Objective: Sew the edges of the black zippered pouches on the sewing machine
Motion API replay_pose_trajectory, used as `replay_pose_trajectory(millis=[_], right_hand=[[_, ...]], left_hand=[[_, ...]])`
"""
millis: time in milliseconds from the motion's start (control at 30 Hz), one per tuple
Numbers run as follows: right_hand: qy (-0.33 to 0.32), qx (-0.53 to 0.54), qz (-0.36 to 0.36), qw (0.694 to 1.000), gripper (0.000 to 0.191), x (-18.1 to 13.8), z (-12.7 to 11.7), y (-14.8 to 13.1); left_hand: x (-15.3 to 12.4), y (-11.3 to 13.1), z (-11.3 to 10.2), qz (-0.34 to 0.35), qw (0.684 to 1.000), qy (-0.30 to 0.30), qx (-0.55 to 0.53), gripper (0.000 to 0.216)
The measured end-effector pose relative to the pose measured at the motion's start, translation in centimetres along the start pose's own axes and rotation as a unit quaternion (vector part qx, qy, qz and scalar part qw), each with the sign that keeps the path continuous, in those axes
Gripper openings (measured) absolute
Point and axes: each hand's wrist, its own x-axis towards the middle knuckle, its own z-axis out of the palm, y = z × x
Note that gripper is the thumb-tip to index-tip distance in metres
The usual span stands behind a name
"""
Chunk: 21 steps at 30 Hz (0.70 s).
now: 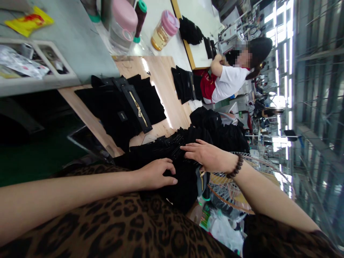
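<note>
My left hand (157, 173) reaches in from the left over black fabric pieces (182, 186) in front of my body. Its fingers are bent and the thumb stands apart, with dark cloth beneath. My right hand (206, 156), with a beaded bracelet (236, 166) at the wrist, lies with stretched fingers on a stack of black fabric pieces (172, 143). Beneath its thumb side is a gold zipper (202, 179) on a dark strip. Further off, another black pile (118, 111) carries a strip with a gold zipper (139, 111) and a small label.
The wooden table (163, 79) joins a grey machine bed (88, 53). Upon it are a pink-lidded jar (125, 21), a pink-lidded cup (164, 30), thread cones and a yellow packet (29, 21). A wire basket (231, 190) stands near my right arm. A co-worker (231, 80) sits beyond.
</note>
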Motion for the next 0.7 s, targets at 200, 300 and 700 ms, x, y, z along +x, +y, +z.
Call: replay_pose_trajectory(millis=[200, 300, 700], right_hand=[[-0.022, 0.010, 0.007, 1.000, 0.055, 0.05, -0.10, -0.02], [-0.023, 0.004, 0.007, 1.000, 0.054, -0.10, -0.14, -0.22], [-0.009, -0.006, -0.011, 1.000, 0.049, 0.55, -0.19, -0.02]], left_hand=[[0.02, -0.22, -0.14, 0.000, 1.000, -0.001, 0.001, 0.021], [0.07, -0.24, -0.21, 0.001, 1.000, -0.007, 0.003, 0.021], [0.45, -0.33, -0.16, 0.008, 0.999, -0.014, 0.027, 0.019]])
